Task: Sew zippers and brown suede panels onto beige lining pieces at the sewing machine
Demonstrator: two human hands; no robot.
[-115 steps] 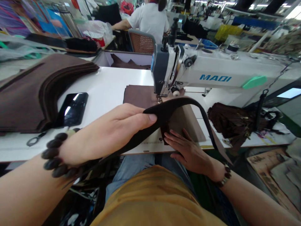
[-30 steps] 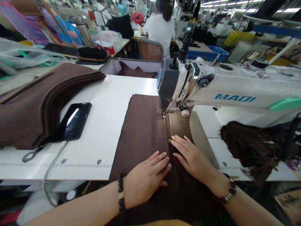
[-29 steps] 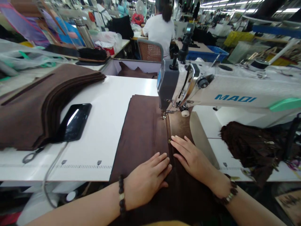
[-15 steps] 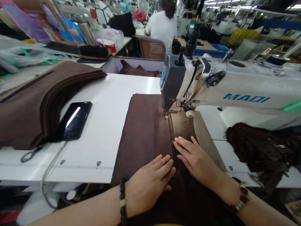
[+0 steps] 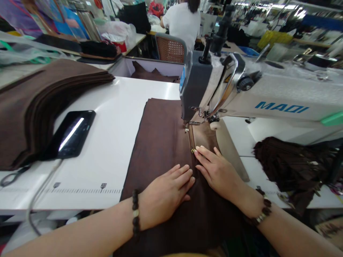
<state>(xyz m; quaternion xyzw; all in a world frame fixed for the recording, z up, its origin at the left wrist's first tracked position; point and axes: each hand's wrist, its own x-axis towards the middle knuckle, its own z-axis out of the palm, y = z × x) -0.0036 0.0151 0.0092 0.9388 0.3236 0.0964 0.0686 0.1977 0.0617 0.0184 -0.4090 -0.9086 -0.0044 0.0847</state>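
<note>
Brown fabric [image 5: 158, 139] lies flat under the needle and presser foot [image 5: 187, 129] of a sewing machine [image 5: 273, 92]. A zipper [image 5: 190, 137] runs along it toward me from the foot, with a small brass-coloured slider [image 5: 193, 151] a short way in front of the foot. My left hand [image 5: 167, 194] rests flat on the fabric left of the zipper line, fingers stretched out. On the right side, my right hand [image 5: 218, 171] lies with fingers extended, its index fingertip touching the slider. A lighter tan piece [image 5: 230, 150] shows beyond it.
A thick stack of brown fabric pieces [image 5: 53, 82] stands at the left, with a black phone [image 5: 71, 134] and its cable beside it. Dark brown zippered pieces [image 5: 289, 164] are heaped at the right. Ahead, a person in white [image 5: 183, 23] sits on a chair [image 5: 171, 46].
The fabric has slid a little away from me under the presser foot, bringing the slider closer to it. Both hands have moved forward with the fabric. The camera view has shifted slightly.
</note>
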